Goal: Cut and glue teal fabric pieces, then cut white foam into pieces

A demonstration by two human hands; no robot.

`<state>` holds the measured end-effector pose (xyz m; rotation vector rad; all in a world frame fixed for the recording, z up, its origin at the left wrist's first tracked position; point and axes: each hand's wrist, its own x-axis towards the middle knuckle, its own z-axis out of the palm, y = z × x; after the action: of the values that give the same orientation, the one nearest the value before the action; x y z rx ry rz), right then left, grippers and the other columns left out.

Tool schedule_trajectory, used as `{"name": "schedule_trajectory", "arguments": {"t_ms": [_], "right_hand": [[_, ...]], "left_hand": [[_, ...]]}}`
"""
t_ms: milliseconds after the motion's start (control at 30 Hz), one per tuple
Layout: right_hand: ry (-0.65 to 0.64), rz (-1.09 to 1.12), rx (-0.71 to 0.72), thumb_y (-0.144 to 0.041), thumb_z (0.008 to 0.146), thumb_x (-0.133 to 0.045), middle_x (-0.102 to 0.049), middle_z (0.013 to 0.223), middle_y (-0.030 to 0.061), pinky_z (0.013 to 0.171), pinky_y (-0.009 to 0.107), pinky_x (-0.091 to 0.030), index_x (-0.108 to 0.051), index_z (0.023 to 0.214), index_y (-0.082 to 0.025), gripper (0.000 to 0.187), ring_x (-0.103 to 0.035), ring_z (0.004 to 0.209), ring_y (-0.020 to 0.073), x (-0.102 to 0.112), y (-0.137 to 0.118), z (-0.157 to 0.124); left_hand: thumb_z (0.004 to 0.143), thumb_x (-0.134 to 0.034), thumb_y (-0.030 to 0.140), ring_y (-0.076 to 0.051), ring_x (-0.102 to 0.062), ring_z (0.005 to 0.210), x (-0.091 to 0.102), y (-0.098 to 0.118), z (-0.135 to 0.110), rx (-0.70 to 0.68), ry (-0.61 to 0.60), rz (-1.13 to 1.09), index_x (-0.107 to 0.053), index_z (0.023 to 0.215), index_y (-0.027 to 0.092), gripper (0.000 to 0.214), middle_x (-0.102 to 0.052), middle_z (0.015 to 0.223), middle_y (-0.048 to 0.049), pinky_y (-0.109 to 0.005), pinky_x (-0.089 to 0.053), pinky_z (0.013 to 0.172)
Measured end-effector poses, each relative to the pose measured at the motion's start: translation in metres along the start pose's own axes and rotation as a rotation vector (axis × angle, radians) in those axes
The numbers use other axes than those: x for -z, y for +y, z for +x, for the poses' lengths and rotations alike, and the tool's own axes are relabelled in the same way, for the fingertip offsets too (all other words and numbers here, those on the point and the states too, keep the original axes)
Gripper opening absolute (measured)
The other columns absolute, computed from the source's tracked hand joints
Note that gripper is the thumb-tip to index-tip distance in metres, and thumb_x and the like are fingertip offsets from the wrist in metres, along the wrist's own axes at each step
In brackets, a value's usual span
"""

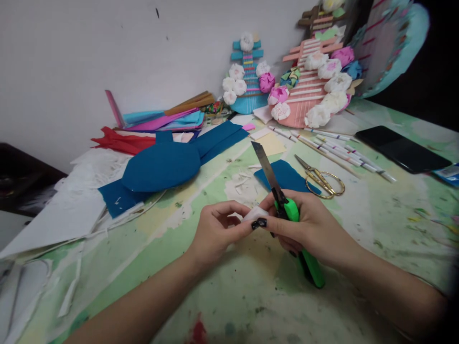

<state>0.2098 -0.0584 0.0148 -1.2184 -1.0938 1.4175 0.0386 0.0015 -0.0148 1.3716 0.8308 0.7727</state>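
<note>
My left hand (222,224) pinches a small white piece (256,213), perhaps folded paper or foam, between thumb and fingers. At the piece's other side, the thumb and forefinger of my right hand (301,222) press on it too. That right hand also grips a green and black utility knife (292,209), its long blade extended and pointing up and away to the left. Beyond the knife lie a blue paper scrap (281,174) and gold-handled scissors (324,184). A blue guitar-shaped cutout (161,165) rests further back on the left.
Along the wall lean a blue decorated instrument model (247,102) and a pink one (304,110) with paper flowers. White sticks (344,152) and a black phone (403,148) lie at the right. Coloured paper (165,119) and white sheets (68,215) are piled at the left.
</note>
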Motion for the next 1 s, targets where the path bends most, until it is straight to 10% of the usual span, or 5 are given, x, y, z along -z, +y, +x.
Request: {"name": "schedule_trajectory", "arguments": {"t_ms": [667,1000], "right_hand": [[0.129,0.210,0.066,-0.036,0.071,-0.077,-0.056,0.054,-0.0071,0.031,0.017,-0.032,-0.054,0.086,-0.019,0.032,-0.039,0.032,0.0040,-0.013,0.011,-0.001],[0.144,-0.060,-0.003,-0.025,0.069,-0.072,-0.046,0.043,-0.0095,0.030,0.018,-0.033,-0.056,0.078,-0.019,0.020,-0.038,0.029,0.0063,-0.009,-0.002,-0.004]], "left_hand": [[0.059,-0.082,0.021,-0.011,-0.061,0.063,-0.022,0.006,-0.005,0.093,0.081,-0.513,-0.065,0.079,0.015,0.027,-0.067,0.073,-0.0015,-0.025,-0.051,0.064],[0.057,-0.081,0.016,-0.010,-0.059,0.049,-0.005,0.019,0.000,0.176,-0.022,-0.278,-0.069,0.073,0.013,0.021,-0.068,0.061,-0.0014,-0.020,-0.042,0.049]]}}
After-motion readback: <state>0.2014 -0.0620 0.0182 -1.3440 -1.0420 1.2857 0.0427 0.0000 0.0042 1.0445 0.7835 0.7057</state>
